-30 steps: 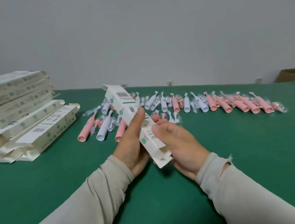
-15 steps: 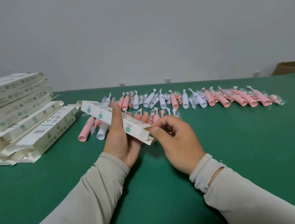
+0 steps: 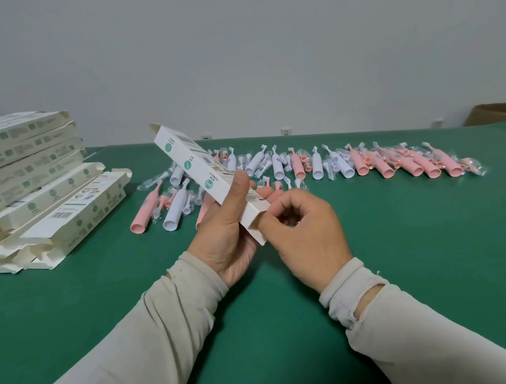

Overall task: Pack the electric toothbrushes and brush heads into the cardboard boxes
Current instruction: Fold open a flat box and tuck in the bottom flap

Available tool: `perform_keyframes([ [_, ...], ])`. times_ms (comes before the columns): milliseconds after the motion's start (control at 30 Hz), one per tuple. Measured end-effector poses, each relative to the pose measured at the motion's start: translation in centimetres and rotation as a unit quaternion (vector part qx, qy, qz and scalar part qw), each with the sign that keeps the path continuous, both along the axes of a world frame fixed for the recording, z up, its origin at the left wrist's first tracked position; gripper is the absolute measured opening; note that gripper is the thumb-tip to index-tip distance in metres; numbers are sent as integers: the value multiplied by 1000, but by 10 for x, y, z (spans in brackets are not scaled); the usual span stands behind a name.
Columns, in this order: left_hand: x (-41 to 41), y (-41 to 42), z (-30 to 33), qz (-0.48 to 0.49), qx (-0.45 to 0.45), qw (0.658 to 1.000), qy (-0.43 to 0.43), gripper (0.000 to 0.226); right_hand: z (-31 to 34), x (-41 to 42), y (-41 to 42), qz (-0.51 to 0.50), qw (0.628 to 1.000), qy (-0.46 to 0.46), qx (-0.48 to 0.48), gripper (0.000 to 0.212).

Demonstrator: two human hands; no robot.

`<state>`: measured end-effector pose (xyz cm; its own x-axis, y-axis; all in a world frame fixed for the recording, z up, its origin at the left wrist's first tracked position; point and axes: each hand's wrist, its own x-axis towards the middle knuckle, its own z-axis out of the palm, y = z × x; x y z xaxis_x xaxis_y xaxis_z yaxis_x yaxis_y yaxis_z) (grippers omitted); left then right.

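The left hand (image 3: 231,233) is gripping the box (image 3: 211,180). The right hand (image 3: 304,233) is pinching its near end flap; fold squarely before loading a toothbrush (image 3: 297,166).

The left hand (image 3: 229,230) covered the middle of the cardboard box (image 3: 204,177), and the right hand (image 3: 303,227) hid its near end, so how its flaps lay could not be told. The printing on the box was too small to read. The stack of boxes (image 3: 31,186) ran off the left edge. A brown carton (image 3: 498,112) was cut by the right edge. Behind the raised box, some toothbrushes (image 3: 365,163) lay hidden. Both sleeves left the bottom edge.
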<state>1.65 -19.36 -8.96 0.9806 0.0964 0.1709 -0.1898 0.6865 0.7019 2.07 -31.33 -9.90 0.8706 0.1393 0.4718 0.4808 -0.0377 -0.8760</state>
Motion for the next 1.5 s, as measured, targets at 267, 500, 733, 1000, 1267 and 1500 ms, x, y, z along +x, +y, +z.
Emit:
perform_keyframes([
  [267,3,12,3,-3,-51,996,75,89,0,0,-7,97,984,-75,-129,18],
  [500,2,11,6,1,-60,996,65,87,-1,5,-8,5,974,-186,-132,8],
  [733,1,8,4,-21,-50,997,52,65,-2,8,-10,-17,972,-193,-130,11],
  [1000,0,7,4,-37,-51,998,31,68,0,9,-13,-1,974,-187,-128,13],
  [1267,-3,7,7,-50,-57,996,46,81,3,10,-16,14,965,-210,-159,11],
  [1500,-4,6,5,-78,-29,996,21,67,7,5,-15,-47,962,-215,-164,10],
])
